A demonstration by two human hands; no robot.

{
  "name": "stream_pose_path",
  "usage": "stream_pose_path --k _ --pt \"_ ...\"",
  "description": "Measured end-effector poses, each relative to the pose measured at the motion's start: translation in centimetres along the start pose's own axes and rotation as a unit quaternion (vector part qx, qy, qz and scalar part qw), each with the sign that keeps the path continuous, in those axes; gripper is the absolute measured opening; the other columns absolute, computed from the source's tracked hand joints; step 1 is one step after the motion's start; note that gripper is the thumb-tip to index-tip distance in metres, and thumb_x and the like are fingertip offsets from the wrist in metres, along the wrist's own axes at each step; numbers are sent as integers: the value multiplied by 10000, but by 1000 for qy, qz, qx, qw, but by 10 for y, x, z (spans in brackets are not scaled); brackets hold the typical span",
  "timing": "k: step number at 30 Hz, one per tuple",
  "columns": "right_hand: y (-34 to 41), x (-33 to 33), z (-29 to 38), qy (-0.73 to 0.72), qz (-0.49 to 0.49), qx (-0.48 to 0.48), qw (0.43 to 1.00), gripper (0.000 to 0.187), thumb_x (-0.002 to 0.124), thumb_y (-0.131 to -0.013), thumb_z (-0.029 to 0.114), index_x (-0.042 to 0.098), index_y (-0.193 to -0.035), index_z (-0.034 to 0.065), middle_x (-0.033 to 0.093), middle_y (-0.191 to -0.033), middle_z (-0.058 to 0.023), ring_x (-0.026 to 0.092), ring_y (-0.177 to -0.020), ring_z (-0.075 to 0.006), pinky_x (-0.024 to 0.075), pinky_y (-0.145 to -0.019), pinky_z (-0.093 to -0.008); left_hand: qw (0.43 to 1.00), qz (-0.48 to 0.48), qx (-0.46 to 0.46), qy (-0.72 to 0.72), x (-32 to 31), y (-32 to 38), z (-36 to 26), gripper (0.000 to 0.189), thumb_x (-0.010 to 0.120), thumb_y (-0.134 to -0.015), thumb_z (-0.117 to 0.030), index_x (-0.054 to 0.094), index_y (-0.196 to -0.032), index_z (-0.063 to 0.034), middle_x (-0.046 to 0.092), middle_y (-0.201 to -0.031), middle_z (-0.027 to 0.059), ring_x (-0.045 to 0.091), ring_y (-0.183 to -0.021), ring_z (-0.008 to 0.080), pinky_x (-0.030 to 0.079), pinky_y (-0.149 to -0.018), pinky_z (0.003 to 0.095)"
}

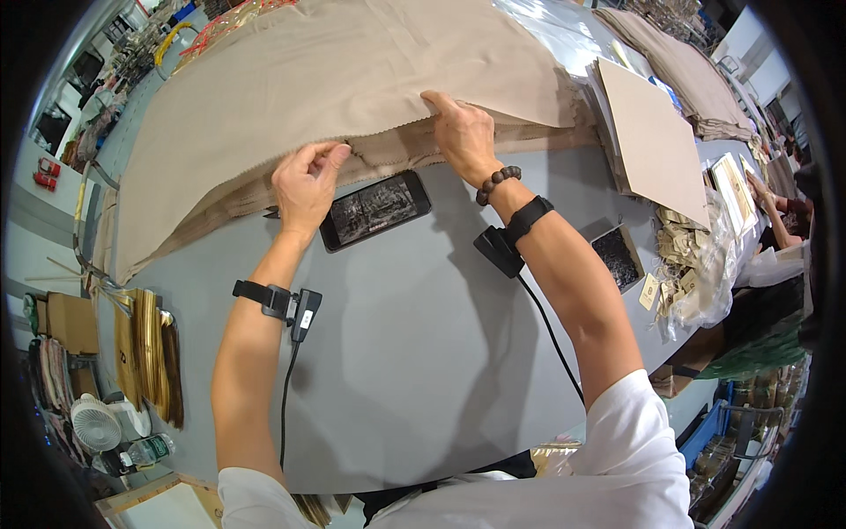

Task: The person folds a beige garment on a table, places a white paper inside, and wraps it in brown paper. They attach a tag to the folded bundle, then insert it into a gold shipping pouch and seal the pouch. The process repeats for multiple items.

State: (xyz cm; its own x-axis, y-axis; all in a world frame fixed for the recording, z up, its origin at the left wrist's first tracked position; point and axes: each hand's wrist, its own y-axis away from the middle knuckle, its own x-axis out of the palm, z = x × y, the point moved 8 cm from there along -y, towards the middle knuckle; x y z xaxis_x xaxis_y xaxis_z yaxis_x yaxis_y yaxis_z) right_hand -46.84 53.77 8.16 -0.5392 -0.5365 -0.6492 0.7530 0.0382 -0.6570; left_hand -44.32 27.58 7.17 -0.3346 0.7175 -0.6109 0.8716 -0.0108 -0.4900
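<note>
A broad beige cloth point(344, 73) with a finely zigzag-cut edge lies over more layers of the same cloth point(396, 149) in front of me. My left hand point(307, 188) pinches its near edge between thumb and index finger, beside a small dark spot. Farther right, my right hand point(466, 135) grips the same edge, lifting it a little off the layers beneath; its index finger rests on top and the other fingers are hidden. Just below the cloth, between my hands, lies a smartphone point(375, 210) with a lit screen. A dark pointed tool tip point(271, 212) shows beside my left wrist.
Beige boards point(654, 139) lean at the right, near a small box of black pieces point(618, 254) and a heap of hang tags point(681, 258). Gold packets point(145, 350) lie left, above a fan point(96, 422) and bottle point(149, 449). Cables trail from both wrist straps. Another person's arm point(770, 198) is at far right.
</note>
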Motion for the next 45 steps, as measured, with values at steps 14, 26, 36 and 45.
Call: stream_pose_path --k 14,26,36,45 --pt "-9 -25 -62 116 47 35 991 379 558 -921 41 701 -1251 161 753 -992 -178 728 -907 -363 581 -816 -477 826 -184 -243 474 -48 -31 61 414 599 -1082 -251 572 -1293 105 652 -1280 158 655 -1119 246 562 -941 412" --pt "69 -229 -23 -13 -87 0 996 438 595 -880 -133 718 -1269 25 717 -1249 -105 658 -1170 -227 535 -1000 -362 737 -390 -366 414 -134 6 180 471 699 -946 -180 604 -1316 96 636 -1344 226 660 -1164 314 568 -953 433" --pt "125 -380 -191 -237 -288 249 894 393 574 -1093 203 613 -1375 -68 664 -1343 -153 651 -1197 -220 504 -1074 -338 712 -478 -365 362 -264 34 293 485 615 -889 -28 539 -1321 180 605 -1384 260 659 -1197 337 550 -988 455" --pt "124 -455 -339 -221 -293 249 896 362 551 -1104 193 618 -1351 -62 679 -1295 -156 681 -1145 -236 538 -1046 -367 693 -564 -420 160 -441 155 387 337 636 -894 -91 670 -1192 62 730 -1153 144 711 -948 238 555 -808 360"
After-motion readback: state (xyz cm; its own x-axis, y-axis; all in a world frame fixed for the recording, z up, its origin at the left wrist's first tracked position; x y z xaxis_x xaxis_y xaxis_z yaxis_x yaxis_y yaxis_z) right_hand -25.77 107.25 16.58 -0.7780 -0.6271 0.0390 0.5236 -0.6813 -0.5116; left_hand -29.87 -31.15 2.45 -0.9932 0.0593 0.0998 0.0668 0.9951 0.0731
